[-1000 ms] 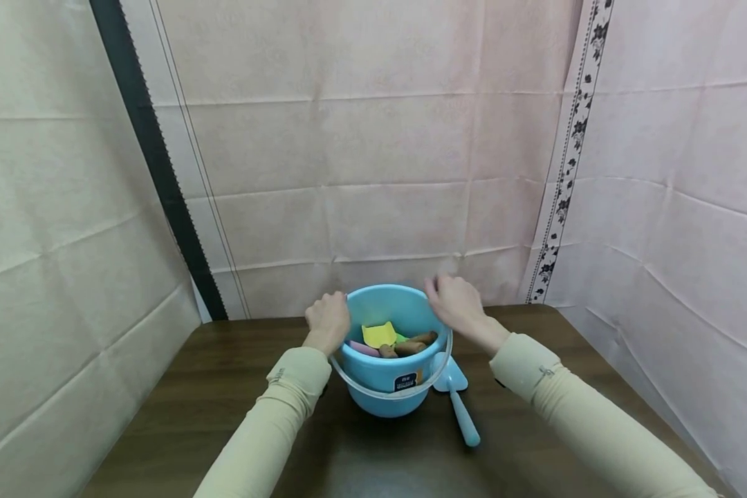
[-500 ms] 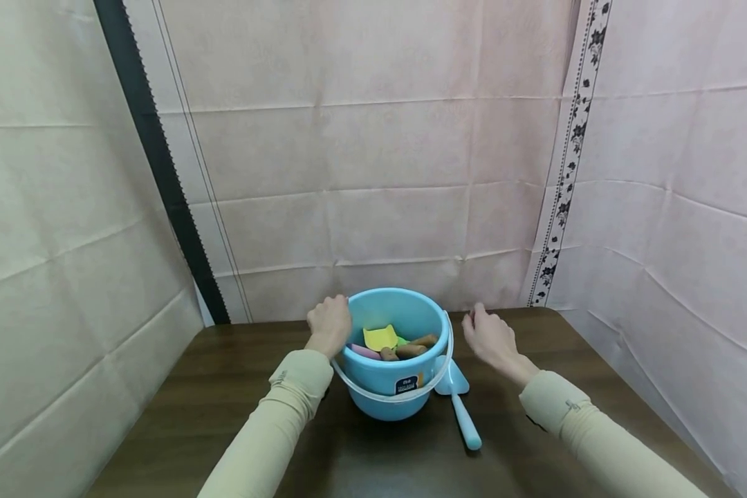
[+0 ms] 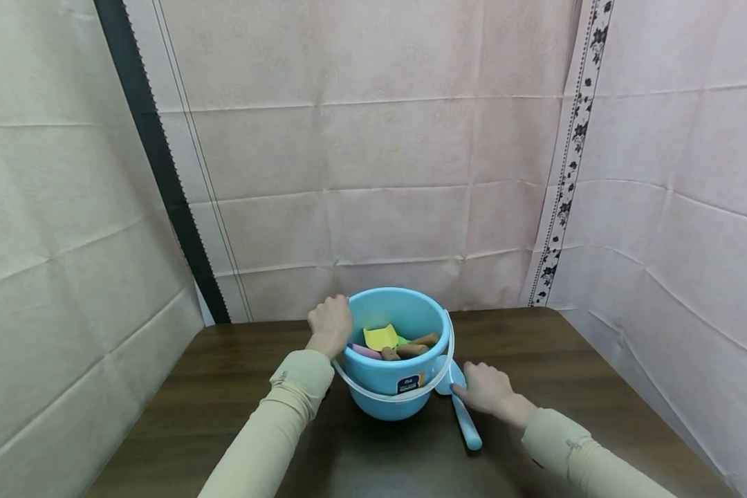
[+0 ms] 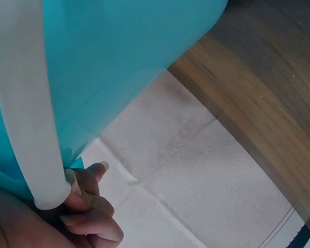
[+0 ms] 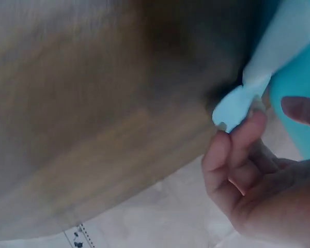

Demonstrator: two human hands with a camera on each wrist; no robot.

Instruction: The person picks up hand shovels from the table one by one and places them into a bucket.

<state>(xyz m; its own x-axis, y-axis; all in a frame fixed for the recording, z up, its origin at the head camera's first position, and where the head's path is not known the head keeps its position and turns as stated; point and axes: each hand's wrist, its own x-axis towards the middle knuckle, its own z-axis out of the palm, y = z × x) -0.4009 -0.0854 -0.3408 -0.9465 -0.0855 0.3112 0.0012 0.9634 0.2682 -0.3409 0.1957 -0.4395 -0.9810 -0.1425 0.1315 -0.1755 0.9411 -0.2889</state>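
A light blue bucket (image 3: 373, 377) stands upright on the table, its pale handle (image 4: 23, 103) folded down across the front. At the bucket's left rim my left hand (image 3: 330, 324) grips the edge beside the handle's end; the left wrist view shows its fingers curled there. Right of the bucket lies a light blue toy shovel (image 3: 467, 422), its grip toward me. My right hand (image 3: 488, 393) is over the shovel's neck, thumb and fingers apart in the right wrist view. Whether it touches the shovel (image 5: 231, 108), I cannot tell.
Inside the bucket are a yellow piece (image 3: 381, 337), a purple piece (image 3: 365, 351), several brown pieces (image 3: 413, 350) and a bit of green. The dark wooden table (image 3: 224, 415) ends at a pale cloth wall (image 3: 398, 173), with more cloth at both sides.
My right hand has left the bucket's right rim, moved right, then come down toward me to the shovel. The left hand stays at the left rim, and the bucket has barely shifted.
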